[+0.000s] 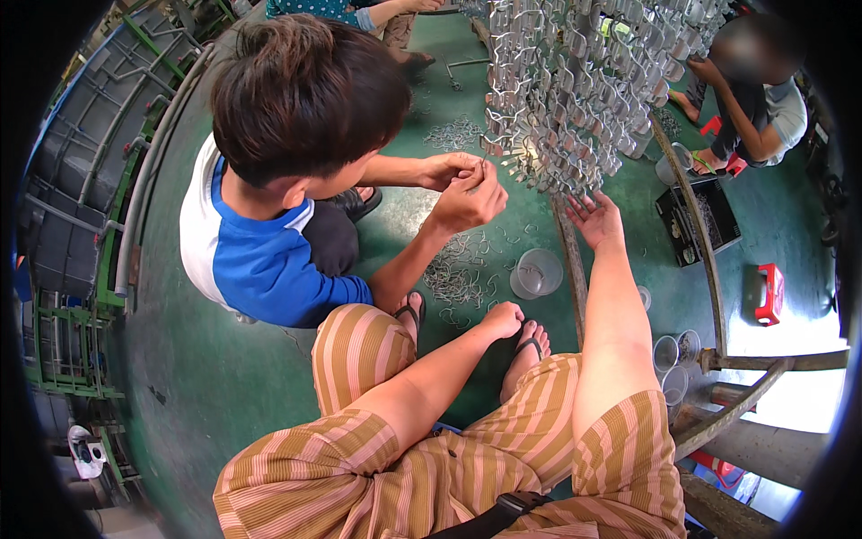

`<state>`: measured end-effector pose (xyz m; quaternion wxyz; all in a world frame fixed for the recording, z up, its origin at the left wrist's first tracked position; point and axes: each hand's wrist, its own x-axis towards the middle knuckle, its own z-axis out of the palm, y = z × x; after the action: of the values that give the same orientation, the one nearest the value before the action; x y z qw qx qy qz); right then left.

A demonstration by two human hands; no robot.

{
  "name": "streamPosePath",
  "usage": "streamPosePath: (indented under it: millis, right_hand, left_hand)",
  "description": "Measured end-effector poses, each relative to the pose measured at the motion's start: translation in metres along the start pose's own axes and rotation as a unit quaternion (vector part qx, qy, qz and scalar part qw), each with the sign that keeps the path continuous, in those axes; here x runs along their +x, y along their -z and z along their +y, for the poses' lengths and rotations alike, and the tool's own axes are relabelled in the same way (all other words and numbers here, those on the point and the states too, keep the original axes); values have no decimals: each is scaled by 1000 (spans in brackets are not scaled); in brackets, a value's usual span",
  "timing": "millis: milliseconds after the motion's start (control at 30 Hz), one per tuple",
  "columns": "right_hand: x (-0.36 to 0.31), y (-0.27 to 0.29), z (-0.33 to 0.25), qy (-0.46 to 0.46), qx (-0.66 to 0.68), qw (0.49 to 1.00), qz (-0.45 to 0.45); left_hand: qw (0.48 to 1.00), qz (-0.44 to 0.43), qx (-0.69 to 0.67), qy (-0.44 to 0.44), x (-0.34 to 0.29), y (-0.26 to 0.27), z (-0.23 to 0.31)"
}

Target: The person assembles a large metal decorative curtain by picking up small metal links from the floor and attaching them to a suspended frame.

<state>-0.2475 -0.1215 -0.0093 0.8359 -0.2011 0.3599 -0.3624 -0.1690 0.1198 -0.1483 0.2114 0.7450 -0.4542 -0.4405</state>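
My right hand (pixel 594 222) reaches up, palm turned upward and fingers apart, with its fingertips at the lower end of a thick hanging bunch of bent metal clips (pixel 561 99). The clips are linked in long silvery strands. Low by my foot, my left hand (pixel 503 320) is closed, its fingers curled in; whether anything is inside them is hidden. Near it on the green floor lies a loose pile of metal clips (pixel 456 269). A clear plastic tub (pixel 537 273) stands between that pile and the bunch, with a few pieces in it.
At my left a person in a blue and white shirt (pixel 260 260) pinches something small. Another person (pixel 781 121) sits far right near a black crate (pixel 699 223) and a red stool (pixel 769 295). Rusty metal bars (pixel 691 198) cross at right; clear cups (pixel 666 353) stand beside them.
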Motion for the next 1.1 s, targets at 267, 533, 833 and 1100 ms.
streamPosePath:
  millis: [267,533,833,1100]
  right_hand:
    - [2,4,0,1,6,1000,-7]
    - [4,4,0,-1,6,1000,-12]
    - [4,3,0,1,2,1000,-11]
    - [0,1,0,2,-3,1000,-14]
  left_hand:
    - [1000,-10,-1,11,-2,-2,3]
    - [1000,-11,12,5,-5,-3,4]
    - [999,-27,14,19,-7,-2,7]
    - [998,-38,15,39,-8,-4,5]
